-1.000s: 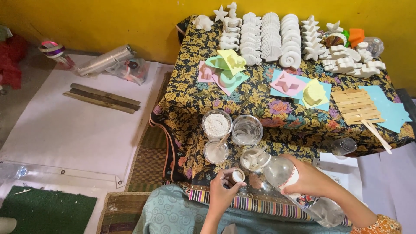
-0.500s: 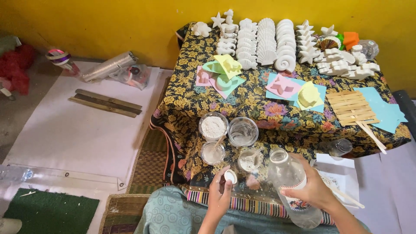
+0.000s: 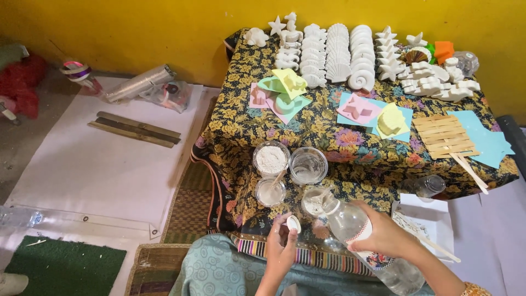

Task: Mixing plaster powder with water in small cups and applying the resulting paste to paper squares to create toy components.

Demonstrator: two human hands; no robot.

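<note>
Far left on the floor, a white sheet (image 3: 104, 164) carries two flat wooden slats (image 3: 134, 129) and a silvery tube (image 3: 139, 83) beside a clear plastic bag (image 3: 167, 95). Right of it stands a low table under a floral cloth (image 3: 323, 129). Near its front edge sit a clear cup of white powder (image 3: 271, 159), an almost empty clear cup (image 3: 308, 165) and a smaller cup (image 3: 270, 192) with a stick in it. The left hand (image 3: 281, 249) pinches a white bottle cap (image 3: 293, 223), fingers closed narrowly around it. The right hand (image 3: 386, 237) wraps around a clear plastic bottle (image 3: 356, 230), tilted with its mouth at the rim of a small glass cup (image 3: 315, 201). Farther back lie coloured moulds (image 3: 285, 90) and rows of white plaster casts (image 3: 350, 55); at right, wooden sticks (image 3: 444, 137) rest on blue paper (image 3: 490, 143).
</note>
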